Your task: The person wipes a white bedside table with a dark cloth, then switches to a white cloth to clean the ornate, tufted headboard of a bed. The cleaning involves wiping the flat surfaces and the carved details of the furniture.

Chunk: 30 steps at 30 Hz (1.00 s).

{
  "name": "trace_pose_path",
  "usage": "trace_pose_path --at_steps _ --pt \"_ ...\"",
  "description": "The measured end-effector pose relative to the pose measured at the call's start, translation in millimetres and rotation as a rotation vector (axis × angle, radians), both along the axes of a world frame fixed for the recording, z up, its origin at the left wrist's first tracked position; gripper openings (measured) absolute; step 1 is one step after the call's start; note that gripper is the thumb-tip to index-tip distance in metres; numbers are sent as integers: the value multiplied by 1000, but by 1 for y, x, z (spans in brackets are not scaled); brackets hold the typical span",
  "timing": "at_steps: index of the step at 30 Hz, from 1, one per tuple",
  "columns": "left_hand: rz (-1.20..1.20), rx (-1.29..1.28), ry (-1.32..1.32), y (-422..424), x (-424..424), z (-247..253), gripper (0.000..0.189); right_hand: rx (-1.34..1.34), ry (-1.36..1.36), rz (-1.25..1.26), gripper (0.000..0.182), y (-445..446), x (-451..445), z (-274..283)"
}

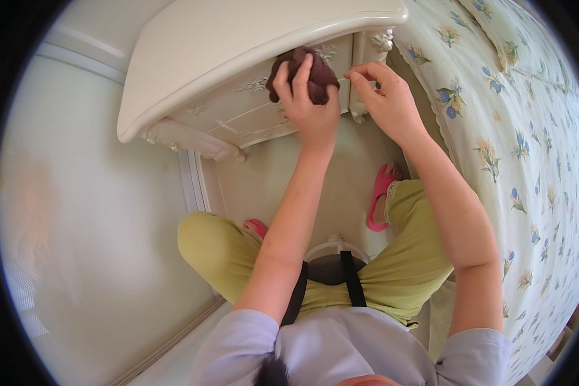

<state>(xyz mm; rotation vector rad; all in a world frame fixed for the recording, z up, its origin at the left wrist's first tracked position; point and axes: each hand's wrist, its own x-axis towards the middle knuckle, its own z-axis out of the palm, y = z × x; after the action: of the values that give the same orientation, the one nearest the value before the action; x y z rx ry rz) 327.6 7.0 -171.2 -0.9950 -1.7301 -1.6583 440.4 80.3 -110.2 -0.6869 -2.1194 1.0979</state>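
Before me stands a cream nightstand (270,29) with a glossy curved top and drawer fronts bearing carved floral ornaments. My left hand (309,106) grips a crumpled dark brown cloth (325,79) with spread fingers, pressing it against the upper drawer front (345,53) just under the top's edge. The cloth hides part of that front. To its right, my right hand (386,96) hovers by the nightstand's corner post (362,53), fingers bent and thumb a little apart from the index finger. Nothing shows in it; whether its fingertips touch the furniture is unclear.
A bed with a flowered cover (502,144) runs along the right side, close to my right arm. On the left is a pale glossy panel (101,193) with a frame. My feet in pink slippers (379,198) rest on the floor (280,178), and a low seat (333,268) shows between my legs.
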Motion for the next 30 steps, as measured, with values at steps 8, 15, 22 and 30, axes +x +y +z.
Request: trace_pose_path --at_steps 8,15,22,30 --pt "-159 -37 121 60 19 10 52 -149 93 -124 29 30 7 -5" --pt "-390 -87 22 54 28 47 44 -671 333 -209 26 35 20 23" --pt "-19 -57 336 -38 -24 116 44 -601 400 -157 26 28 21 31" --pt "-34 -606 608 -18 -52 110 50 -607 421 -146 26 31 21 33"
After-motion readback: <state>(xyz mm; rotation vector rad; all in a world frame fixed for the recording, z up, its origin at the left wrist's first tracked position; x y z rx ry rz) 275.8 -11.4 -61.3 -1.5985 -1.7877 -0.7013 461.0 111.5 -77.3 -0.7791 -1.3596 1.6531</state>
